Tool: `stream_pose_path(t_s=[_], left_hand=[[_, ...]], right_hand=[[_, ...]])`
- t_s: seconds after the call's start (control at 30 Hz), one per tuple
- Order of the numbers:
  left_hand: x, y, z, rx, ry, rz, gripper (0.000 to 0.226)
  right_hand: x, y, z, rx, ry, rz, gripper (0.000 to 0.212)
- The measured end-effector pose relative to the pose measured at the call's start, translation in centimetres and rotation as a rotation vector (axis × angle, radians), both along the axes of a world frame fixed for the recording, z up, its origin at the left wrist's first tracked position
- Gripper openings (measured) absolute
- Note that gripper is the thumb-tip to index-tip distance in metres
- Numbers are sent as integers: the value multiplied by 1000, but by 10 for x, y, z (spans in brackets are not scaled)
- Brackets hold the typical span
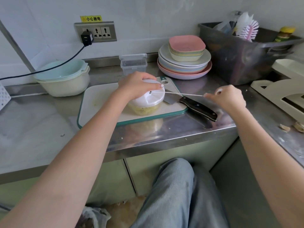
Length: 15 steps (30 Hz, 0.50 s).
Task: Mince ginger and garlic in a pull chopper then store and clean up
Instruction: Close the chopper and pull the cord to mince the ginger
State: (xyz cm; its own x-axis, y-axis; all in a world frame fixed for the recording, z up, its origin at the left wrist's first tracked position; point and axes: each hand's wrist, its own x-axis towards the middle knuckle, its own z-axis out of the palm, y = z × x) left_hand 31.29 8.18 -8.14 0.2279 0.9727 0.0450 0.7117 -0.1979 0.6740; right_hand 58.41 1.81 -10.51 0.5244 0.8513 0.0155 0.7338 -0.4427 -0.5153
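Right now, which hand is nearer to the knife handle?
Right. The right hand holds the pull cord taut just above and right of the knife handle. The left hand presses on the chopper lid, farther left.

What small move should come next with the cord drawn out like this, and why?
Probably let the right hand ease the taut white cord back toward the white-lidded pull chopper, while the left hand presses its lid. The cord is stretched out, and the yellowish mince looks fairly fine.
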Motion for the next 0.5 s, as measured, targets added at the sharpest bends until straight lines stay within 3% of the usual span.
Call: stream_pose_path(t_s=[0.17,0.37,0.5], left_hand=[[0,2,-1,6,-13,0,66],[0,4,-4,17,-27,11,62],[0,4,-4,12,-37,14,67]], right_hand=[[-40,-14,-2,137,137,90,45],[-135,-32,1,312,-11,403,41],[-156,-34,-32,541,174,346,31]])
